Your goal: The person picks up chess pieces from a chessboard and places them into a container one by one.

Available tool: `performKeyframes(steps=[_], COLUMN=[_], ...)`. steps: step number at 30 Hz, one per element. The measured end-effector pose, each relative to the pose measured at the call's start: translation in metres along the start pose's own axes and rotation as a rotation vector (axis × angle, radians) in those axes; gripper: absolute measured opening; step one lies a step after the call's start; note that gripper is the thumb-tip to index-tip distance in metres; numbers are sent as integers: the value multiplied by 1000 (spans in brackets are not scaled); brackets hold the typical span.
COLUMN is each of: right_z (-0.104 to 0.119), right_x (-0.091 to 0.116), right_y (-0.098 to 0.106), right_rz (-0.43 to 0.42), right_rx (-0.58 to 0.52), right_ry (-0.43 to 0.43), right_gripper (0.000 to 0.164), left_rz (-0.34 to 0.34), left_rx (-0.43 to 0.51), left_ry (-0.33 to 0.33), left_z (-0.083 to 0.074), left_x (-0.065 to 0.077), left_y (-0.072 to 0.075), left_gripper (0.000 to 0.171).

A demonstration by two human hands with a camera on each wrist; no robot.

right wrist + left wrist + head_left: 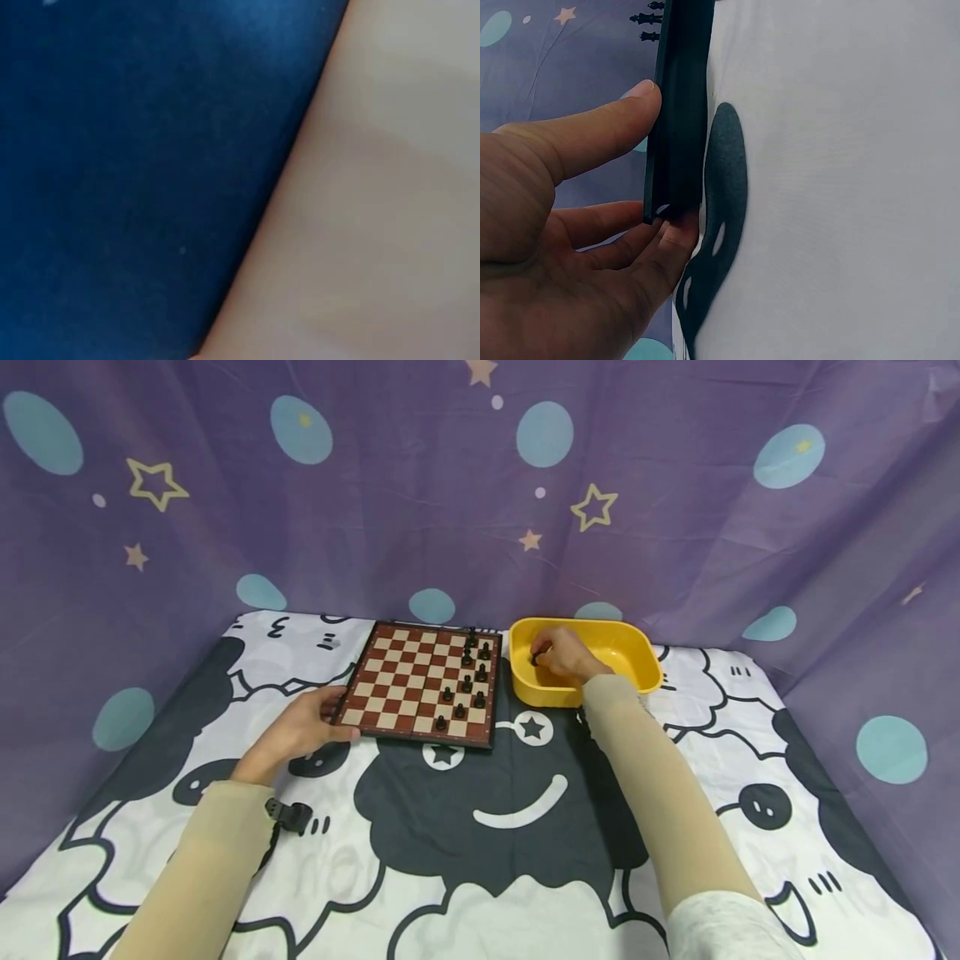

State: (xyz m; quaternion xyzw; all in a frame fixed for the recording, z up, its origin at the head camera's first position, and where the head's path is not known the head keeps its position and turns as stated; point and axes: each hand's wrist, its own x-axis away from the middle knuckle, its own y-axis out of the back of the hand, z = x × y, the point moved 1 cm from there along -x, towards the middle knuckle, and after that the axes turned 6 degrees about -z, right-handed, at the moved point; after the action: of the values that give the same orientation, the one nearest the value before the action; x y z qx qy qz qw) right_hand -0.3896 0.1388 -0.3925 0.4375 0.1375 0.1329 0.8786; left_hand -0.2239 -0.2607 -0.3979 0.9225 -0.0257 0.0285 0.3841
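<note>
1. The back is closed off by a purple curtain (420,535), perhaps hung to screen whatever lies behind
2. The counter (510,910) is covered by a cloth printed with cartoon faces, and on it the board and tub are set side by side
3. The chess board (408,685) is laid face up and opened out, seemingly so that every square can be reached
4. The yellow tub (547,695) is stood just beside the board's right edge, likely to be kept within easy reach of the right arm
5. The board's near-left corner is held by the left hand (303,722), thumb and fingers closed about it, probably to keep the board from sliding; whether the corner is raised cannot be told
6. The right hand (564,656) is lowered into the tub, its grip nearly closed on one small dark piece (535,657); only blurred surfaces are shown by the right wrist view
7. Several black pieces (467,683) are stood upright on the board's right side, well apart from the steadying hand, so presumably less easily knocked
</note>
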Motion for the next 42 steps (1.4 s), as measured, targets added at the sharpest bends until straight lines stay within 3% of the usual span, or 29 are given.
performKeyframes(steps=[15, 20, 27, 42], right_z=[-3, 3, 7, 23], right_x=[3, 3, 10, 39], right_y=[9, 12, 17, 26], right_rz=[19, 26, -1, -129], right_rx=[67, 54, 29, -83], right_ry=[7, -27, -72, 5], right_gripper=[17, 22, 23, 26], left_rz=[2, 9, 15, 12], left_rx=[-6, -13, -23, -41], left_ry=[-2, 4, 13, 8], left_z=[-5, -3, -3, 0], left_x=[-7, -5, -5, -1], left_y=[-3, -1, -2, -1], left_gripper=[88, 89, 92, 93])
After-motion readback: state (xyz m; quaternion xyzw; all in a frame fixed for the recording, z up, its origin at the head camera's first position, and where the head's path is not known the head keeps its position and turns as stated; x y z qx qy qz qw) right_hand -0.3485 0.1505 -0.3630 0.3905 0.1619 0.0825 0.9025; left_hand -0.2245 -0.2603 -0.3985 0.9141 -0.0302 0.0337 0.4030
